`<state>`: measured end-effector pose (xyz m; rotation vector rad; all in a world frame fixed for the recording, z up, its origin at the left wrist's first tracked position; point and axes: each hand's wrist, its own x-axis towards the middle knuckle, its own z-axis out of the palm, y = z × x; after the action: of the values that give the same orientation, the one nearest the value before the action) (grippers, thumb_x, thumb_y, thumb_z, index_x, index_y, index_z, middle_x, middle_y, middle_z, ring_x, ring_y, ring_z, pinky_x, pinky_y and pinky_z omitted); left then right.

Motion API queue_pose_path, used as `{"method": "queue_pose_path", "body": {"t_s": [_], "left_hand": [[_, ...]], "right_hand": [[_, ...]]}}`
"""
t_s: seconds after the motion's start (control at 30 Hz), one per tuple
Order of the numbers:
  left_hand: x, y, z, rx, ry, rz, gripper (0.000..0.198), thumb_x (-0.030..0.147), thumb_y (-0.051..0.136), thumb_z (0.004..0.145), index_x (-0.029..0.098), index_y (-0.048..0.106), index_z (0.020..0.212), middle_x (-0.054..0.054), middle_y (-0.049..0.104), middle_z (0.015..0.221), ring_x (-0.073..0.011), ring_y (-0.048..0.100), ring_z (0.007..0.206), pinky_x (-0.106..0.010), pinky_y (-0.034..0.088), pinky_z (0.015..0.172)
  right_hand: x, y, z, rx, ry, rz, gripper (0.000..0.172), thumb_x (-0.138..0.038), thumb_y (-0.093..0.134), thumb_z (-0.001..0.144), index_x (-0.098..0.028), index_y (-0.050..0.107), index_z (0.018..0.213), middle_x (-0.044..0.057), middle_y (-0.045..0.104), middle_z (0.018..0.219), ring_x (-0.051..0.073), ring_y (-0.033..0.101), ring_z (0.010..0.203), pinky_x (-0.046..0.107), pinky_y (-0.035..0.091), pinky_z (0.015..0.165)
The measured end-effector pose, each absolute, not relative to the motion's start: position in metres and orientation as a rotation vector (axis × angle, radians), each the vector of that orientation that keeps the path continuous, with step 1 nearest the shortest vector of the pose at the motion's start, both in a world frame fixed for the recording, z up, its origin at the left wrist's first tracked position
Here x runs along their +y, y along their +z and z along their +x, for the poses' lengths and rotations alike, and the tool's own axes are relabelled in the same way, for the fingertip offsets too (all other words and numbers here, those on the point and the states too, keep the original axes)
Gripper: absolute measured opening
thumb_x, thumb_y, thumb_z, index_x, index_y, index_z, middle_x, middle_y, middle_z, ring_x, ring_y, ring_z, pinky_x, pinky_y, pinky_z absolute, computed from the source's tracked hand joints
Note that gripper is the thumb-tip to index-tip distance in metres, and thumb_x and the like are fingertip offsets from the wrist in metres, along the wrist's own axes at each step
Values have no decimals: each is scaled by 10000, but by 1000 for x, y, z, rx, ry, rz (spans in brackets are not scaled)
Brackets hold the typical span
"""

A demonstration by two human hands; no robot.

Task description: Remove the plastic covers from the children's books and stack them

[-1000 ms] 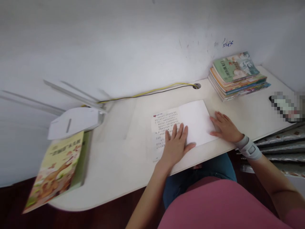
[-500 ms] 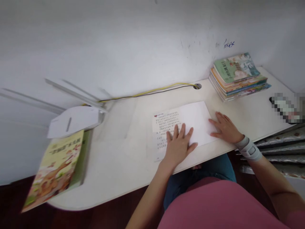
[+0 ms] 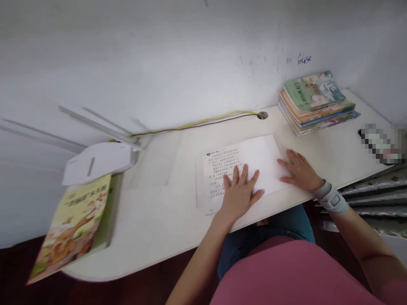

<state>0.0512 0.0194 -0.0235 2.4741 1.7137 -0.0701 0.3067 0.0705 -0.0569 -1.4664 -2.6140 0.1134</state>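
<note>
An open booklet point(image 3: 260, 156) lies flat on the white desk point(image 3: 152, 224), with printed lines of characters on its left page and a blank-looking right page. My left hand point(image 3: 240, 192) rests with fingers spread over the lower middle of the booklet, covering part of the text. At the booklet's right edge, my right hand point(image 3: 300, 169) lies with its fingers stretched out and the fingertips on the page. A pale grey band point(image 3: 332, 198) circles my right wrist.
Stacked picture books point(image 3: 318, 101) stand at the back right, near a pixelated phone point(image 3: 380, 146). On the left are a white router point(image 3: 98, 163) and a yellow-green book point(image 3: 74, 224) overhanging the desk's edge. Cables point(image 3: 203, 123) run along the wall into a desk hole point(image 3: 262, 115).
Both hands stay spread on the booklet in nearly the same places. The whole view has shifted very slightly.
</note>
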Motion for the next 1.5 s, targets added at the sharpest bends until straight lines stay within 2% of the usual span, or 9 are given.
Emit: {"method": "queue_pose_path", "body": {"t_s": [0.77, 0.93, 1.2, 1.5], "left_hand": [[19, -36, 80, 1919, -3, 2437, 611, 546, 351, 916, 275, 304, 1461, -170, 213, 1545, -437, 156, 1401, -685, 168, 1046], [15, -39, 88, 1948, -7, 2450, 647, 554, 345, 913, 233, 286, 1471, -218, 215, 1531, -474, 177, 1381, -696, 185, 1028], [20, -43, 77, 1844, -11, 2545, 637, 569, 332, 912, 264, 281, 1470, -186, 228, 1538, -431, 195, 1393, -669, 199, 1047], [28, -39, 75, 1756, -74, 2551, 685, 598, 313, 903, 234, 249, 1480, -213, 193, 1538, -401, 145, 1414, -672, 185, 1052]], "right_hand": [[71, -57, 307, -2610, 87, -1454, 718, -666, 449, 830, -221, 439, 1393, 188, 304, 1504, 352, 271, 1383, 531, 295, 1056], [71, -58, 307, -2605, 49, -1446, 724, -664, 461, 824, -208, 449, 1387, 195, 311, 1499, 345, 280, 1379, 517, 295, 1058], [72, -58, 307, -2617, 28, -1440, 750, -656, 511, 802, -178, 463, 1378, 241, 324, 1477, 365, 297, 1367, 508, 299, 1055], [73, -61, 308, -2601, 57, -1450, 729, -642, 507, 817, -195, 443, 1389, 215, 277, 1509, 341, 259, 1390, 509, 292, 1059]]}}
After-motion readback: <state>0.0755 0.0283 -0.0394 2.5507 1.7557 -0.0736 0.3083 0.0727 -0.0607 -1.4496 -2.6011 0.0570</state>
